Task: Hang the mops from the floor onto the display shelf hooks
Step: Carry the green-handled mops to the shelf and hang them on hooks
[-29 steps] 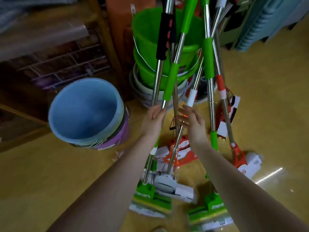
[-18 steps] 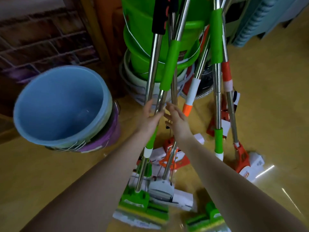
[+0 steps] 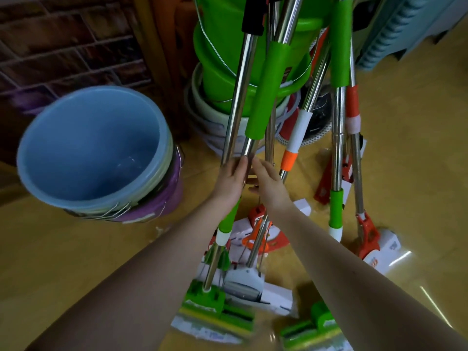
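– While the person looked down at the floor (image 3: 76, 262), where were the mops (image 3: 338, 153)?

– Straight ahead, standing in a bunch. Their heads rested on the yellow floor, and their steel poles leaned up against a stack of green buckets (image 3: 220, 62).

– And the left hand (image 3: 231, 182)?

– It reached forward on a bare arm and lay over the pole of a green mop (image 3: 263, 97), just below the long green grip. The fingers pointed up along the steel. The palm side was hidden, so I could not tell whether it had closed round the pole.

– The right hand (image 3: 266, 184)?

– Just beside the left, nearly touching it. The fingers were straight and close together, the thumb out toward the left hand. It was loose and held nothing that I could see, slipped in among the poles.

– What stood around them?

– An orange mop (image 3: 289, 160), with a white and orange collar on its pole, leaned just right of the right hand. Further right were two more poles, one sleeved in green, one in red. A blue bucket (image 3: 88, 148), nested in a purple one, sat on the floor to the left. Behind it was a dark brick wall (image 3: 63, 39).
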